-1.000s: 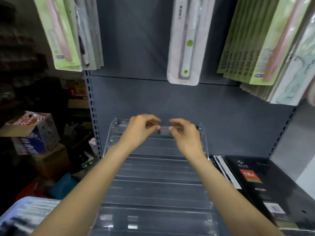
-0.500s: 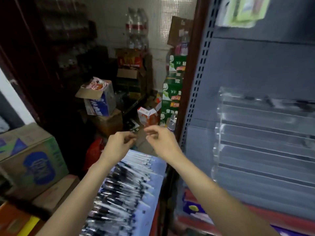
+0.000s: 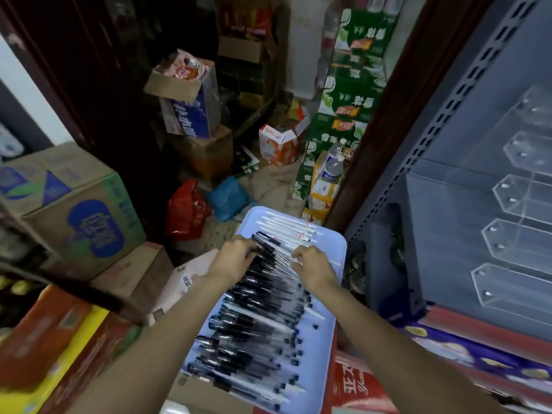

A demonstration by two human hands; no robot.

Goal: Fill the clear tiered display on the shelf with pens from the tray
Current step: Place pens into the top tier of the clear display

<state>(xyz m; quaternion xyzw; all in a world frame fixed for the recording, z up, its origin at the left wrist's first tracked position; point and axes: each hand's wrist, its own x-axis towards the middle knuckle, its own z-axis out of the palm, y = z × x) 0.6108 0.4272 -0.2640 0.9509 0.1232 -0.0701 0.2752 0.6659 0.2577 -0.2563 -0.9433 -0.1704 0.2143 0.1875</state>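
Both hands curled onto black-capped clear plastic pens point(image 3: 268, 264) lying crosswise mid-frame: left hand point(image 3: 236, 258) at caps, right hand point(image 3: 313, 265) at tips; grip unclear.

The print on the cardboard boxes point(image 3: 74, 204) is too blurred to read.

A large cardboard carton with a blue oval logo point(image 3: 74, 204) sits at the left of the frame. Upper centre, an opened blue-and-white box point(image 3: 188, 97) rests on a plain brown carton point(image 3: 206, 150). Green drink cases point(image 3: 349, 85) stack upper right of centre — a plastic bottle point(image 3: 333, 164) stands at their foot. A red bag point(image 3: 185, 210) and a blue bag point(image 3: 228, 197) lie on the floor mid-frame.
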